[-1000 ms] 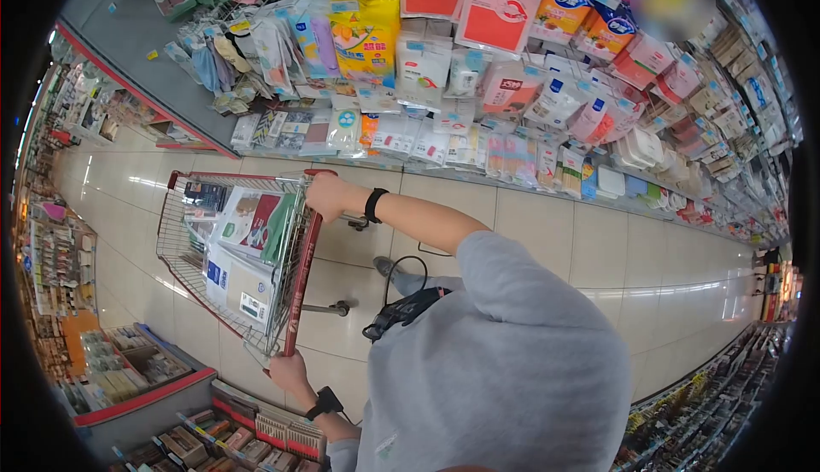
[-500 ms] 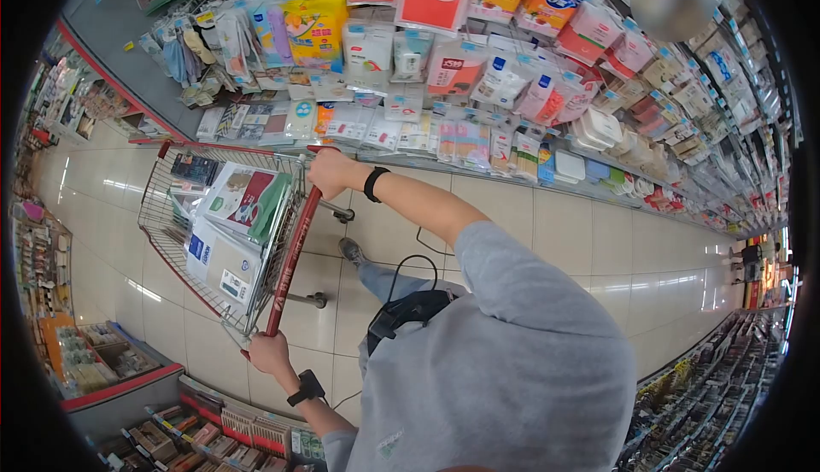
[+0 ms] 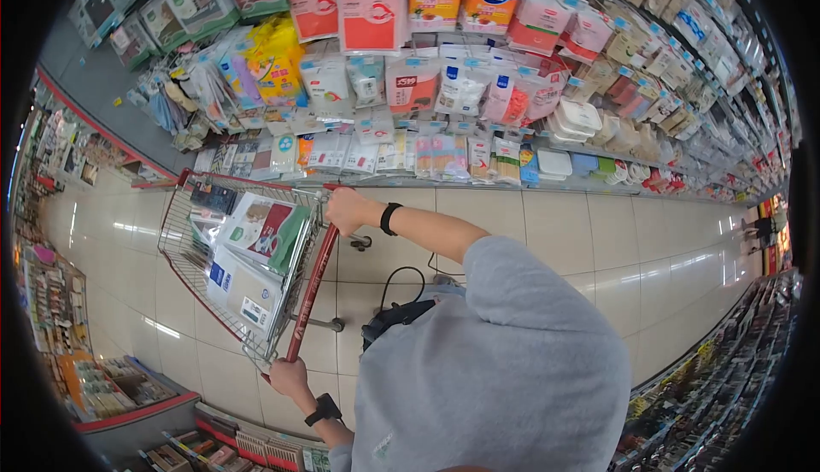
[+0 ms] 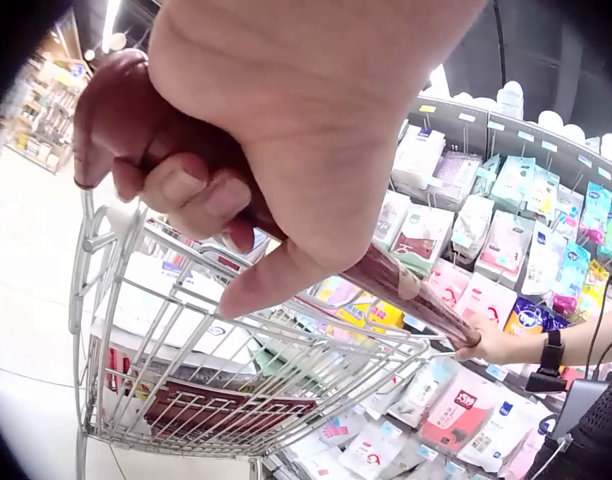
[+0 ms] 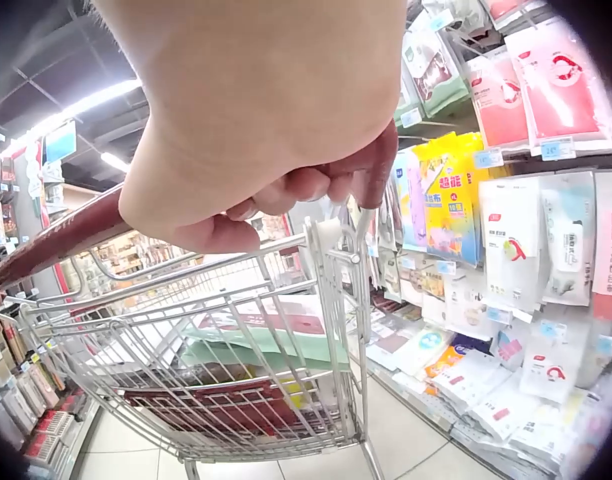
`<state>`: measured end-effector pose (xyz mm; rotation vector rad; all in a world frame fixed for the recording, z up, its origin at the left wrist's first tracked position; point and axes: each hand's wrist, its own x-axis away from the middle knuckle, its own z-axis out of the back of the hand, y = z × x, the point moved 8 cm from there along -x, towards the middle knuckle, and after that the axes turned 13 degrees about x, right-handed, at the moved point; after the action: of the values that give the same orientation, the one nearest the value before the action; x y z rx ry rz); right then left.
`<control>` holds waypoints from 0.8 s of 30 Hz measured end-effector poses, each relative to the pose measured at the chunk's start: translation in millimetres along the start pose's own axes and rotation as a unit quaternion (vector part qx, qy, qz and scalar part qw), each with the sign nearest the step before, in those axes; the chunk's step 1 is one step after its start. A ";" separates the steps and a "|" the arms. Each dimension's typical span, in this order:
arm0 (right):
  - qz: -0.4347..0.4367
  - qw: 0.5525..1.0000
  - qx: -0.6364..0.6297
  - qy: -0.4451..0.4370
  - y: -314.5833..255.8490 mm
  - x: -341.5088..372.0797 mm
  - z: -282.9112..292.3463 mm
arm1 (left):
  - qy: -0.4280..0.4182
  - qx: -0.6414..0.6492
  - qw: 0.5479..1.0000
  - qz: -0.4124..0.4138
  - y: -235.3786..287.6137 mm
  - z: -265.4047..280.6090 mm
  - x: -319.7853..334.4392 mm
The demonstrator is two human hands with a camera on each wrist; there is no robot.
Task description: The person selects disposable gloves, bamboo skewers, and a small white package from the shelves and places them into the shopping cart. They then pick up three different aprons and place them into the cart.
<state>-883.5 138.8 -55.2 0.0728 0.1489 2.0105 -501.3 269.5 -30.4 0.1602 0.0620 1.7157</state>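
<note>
A wire shopping cart (image 3: 184,254) with a red handle bar (image 3: 313,288) stands before the person. The left hand (image 3: 290,378) grips the bar's near end; in the left wrist view that hand (image 4: 276,120) has its fingers curled round the bar. At the far end the right hand (image 3: 348,211) grips it, and in the right wrist view the hand's (image 5: 266,110) fingertips show under the bar. Inside the cart lie flat packages, one white and green with a dark red part (image 3: 265,228), one white and beige (image 3: 243,284), and a dark one (image 3: 213,198).
Shelves with hanging packets (image 3: 371,15) run along the far side of the aisle. A low display with a red edge (image 3: 141,412) stands at the lower left, racks (image 3: 717,369) at the lower right. Tiled floor (image 3: 478,216) lies between. Another person (image 3: 760,228) is at the far right.
The shelf goods have shifted left and the view has turned somewhat. Against half a second ago, cart and hands sit slightly further right and lower in the head view. Both hands have kept their grip.
</note>
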 end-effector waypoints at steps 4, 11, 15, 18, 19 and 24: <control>0.000 1.000 -0.003 0.005 11.4 32.2 -6.0 | -0.023 0.022 0.999 0.038 10.9 -15.8 19.4; -0.001 0.999 -0.041 0.027 39.5 90.0 -6.8 | 0.014 0.018 1.000 0.019 54.2 -25.6 63.4; -0.006 0.998 -0.044 0.043 57.8 117.0 -18.2 | 0.036 -0.003 0.999 -0.018 74.3 -41.3 83.2; 0.004 0.998 -0.038 0.056 73.6 138.8 -20.3 | 0.034 -0.010 0.999 -0.014 101.6 -42.3 105.2; 0.008 0.998 -0.038 0.054 78.6 146.3 -19.1 | 0.034 -0.010 0.999 -0.013 110.3 -42.8 112.1; 0.006 0.998 -0.036 0.051 102.8 185.7 -18.4 | 0.028 0.023 0.999 -0.021 126.5 -64.5 140.2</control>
<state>-1057.5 261.6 -62.1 -0.0751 0.1422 2.0296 -654.3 392.1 -67.3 0.1441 0.1462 1.6769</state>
